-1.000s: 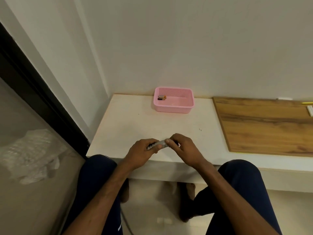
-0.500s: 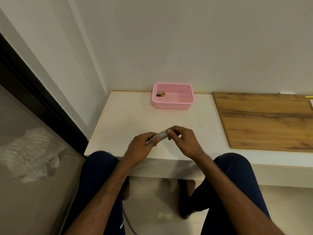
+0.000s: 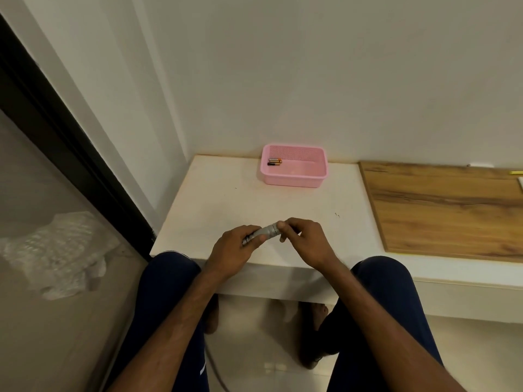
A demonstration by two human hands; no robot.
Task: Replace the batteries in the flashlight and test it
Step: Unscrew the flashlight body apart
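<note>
Left grip (image 3: 235, 247) curls round the flashlight (image 3: 264, 232); right grip (image 3: 305, 239) pinches its end, apparently twisting the cap; next calls for steady counter-turning, with batteries (image 3: 274, 161) lying in the upper-centre basket (image 3: 294, 181).

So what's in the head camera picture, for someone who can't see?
The left hand grips a silver flashlight over a white table, and the right hand pinches its other end. Two batteries lie in a pink basket by the wall.
</note>
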